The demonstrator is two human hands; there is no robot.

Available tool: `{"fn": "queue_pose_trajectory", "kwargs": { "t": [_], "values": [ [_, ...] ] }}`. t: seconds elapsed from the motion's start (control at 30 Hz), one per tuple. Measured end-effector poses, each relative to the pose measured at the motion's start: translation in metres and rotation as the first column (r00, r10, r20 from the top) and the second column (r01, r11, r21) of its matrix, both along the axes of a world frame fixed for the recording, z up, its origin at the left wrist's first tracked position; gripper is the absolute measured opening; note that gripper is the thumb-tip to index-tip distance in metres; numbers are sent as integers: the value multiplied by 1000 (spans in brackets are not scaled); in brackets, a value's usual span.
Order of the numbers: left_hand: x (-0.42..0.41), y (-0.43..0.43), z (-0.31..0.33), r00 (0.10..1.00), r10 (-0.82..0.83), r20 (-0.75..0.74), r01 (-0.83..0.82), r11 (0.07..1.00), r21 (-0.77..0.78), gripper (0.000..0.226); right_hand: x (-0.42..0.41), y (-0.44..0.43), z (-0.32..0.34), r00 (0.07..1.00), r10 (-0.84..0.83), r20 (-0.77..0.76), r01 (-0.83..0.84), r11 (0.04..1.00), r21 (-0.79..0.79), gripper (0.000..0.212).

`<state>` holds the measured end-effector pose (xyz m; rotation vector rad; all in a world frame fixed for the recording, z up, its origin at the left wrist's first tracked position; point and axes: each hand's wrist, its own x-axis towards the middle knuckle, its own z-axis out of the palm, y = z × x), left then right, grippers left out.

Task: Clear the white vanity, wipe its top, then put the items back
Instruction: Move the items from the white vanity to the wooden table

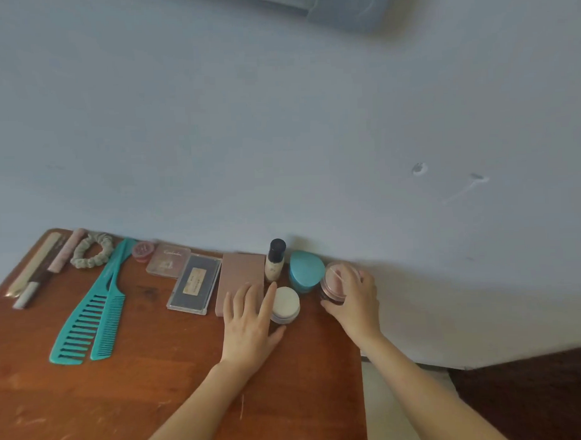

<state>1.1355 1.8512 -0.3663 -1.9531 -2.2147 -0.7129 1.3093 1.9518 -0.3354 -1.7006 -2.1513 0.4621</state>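
1. Two hands are at the brown tabletop [156, 372], which fills the near left and whose far edge meets a pale blue wall [279, 138]
2. Left hand [250, 323]: fingers spread and fairly straight, lying on the near end of the one pink palette [243, 271]. The index finger runs along the left side of the white-lid jar [286, 302] and the thumb sits at that jar's near side
3. Right hand [354, 300]: fingers and thumb curled round the pink jar [331, 284] at the far right corner, fingers over its lid
4. Three jars in all; the third, a teal jar [305, 272], stands just beyond and between the other two
5. One bottle [275, 260] with a black cap stands upright by the wall, between palette and teal jar
6. Two clear compacts lie left of the palette: the near compact [194, 284] just beside it, the far compact [168, 260] further left
7. One red pot [143, 251] sits left of the far compact
8. Two teal combs lie side by side, teeth at the near end: wide comb [85, 319] on the left, fine comb [110, 321] on the right
9. One scrunchie [92, 249] lies by the far left corner
10. Three sticks lie left of it: beige stick [37, 261], pink stick [66, 250], dark stick [31, 288]
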Motion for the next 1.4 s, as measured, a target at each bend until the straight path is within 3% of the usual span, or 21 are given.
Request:
{"fn": "queue_pose_trajectory", "kwargs": {
  "t": [0.2,0.33,0.6,0.73,0.9,1.07,1.17,1.27,1.33,1.4],
  "values": [
    [-15,-21,17,996,79,40,-76,994,-84,95,21,-28,21,951,154,267,-224,940,256,74],
    [-10,-34,25,995,101,-17,-103,991,-87,71,31,-42,33,907,221,357,-341,885,317,69],
    [5,-47,52,993,62,-97,-69,996,-65,48,64,-58,48,918,144,370,-302,859,414,66],
    [23,-48,61,991,-57,-124,45,994,-100,44,97,-71,44,903,110,416,-279,885,372,62],
    [59,-34,68,966,-237,-102,221,964,-148,45,149,-103,58,893,-70,444,-142,893,427,64],
    [111,-20,78,844,-526,-105,513,849,-126,47,194,-171,71,826,-285,486,35,887,460,69],
    [136,-28,74,722,-689,-59,679,722,-128,49,203,-235,77,751,-450,483,240,867,436,76],
    [150,-51,61,562,-826,-33,821,563,-96,49,197,-309,75,625,-625,468,448,778,441,82],
    [155,-70,52,453,-889,-62,889,456,-38,48,184,-361,72,541,-706,457,562,708,428,74],
    [166,-91,51,358,-930,-84,933,359,2,47,166,-415,68,429,-773,467,638,625,449,48]
  ]
}}
